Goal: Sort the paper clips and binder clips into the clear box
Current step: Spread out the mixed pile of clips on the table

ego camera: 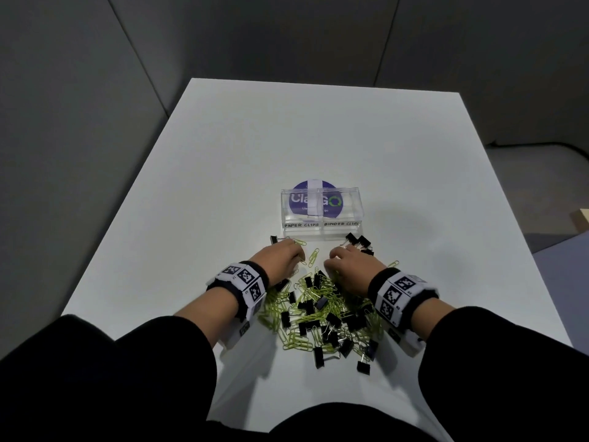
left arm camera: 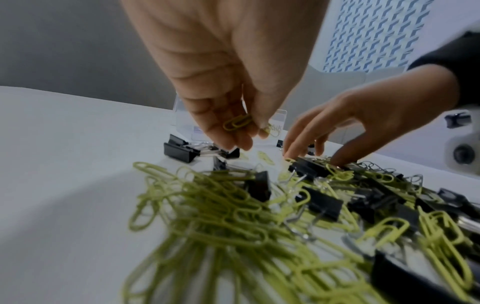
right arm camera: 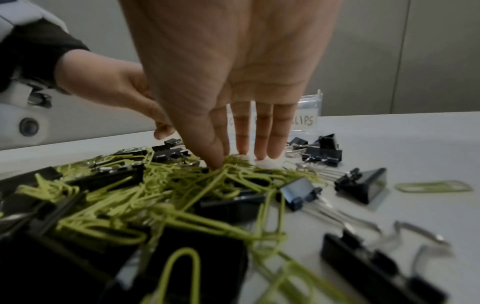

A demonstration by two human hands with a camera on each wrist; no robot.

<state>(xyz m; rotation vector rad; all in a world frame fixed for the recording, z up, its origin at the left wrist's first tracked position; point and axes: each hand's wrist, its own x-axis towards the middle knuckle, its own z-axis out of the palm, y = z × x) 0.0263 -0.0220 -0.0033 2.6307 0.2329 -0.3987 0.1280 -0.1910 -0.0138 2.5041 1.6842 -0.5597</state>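
A mixed pile (ego camera: 322, 314) of green paper clips and black binder clips lies on the white table (ego camera: 223, 186) in front of me. Beyond it stands the clear box (ego camera: 321, 215), labelled PAPER CLIPS on its left half and BINDER CLIPS on its right half. My left hand (ego camera: 282, 256) hovers over the pile's far left edge and pinches a green paper clip (left arm camera: 237, 122) between thumb and fingers. My right hand (ego camera: 352, 264) reaches down with straight fingers (right arm camera: 262, 135), its thumb tip touching the green clips (right arm camera: 221, 170).
A small group of binder clips (ego camera: 358, 243) lies just in front of the box's right half. One binder clip (ego camera: 274, 240) and loose paper clips (ego camera: 314, 256) lie near its left half. The table's near edge is close to my sleeves (ego camera: 134, 362).
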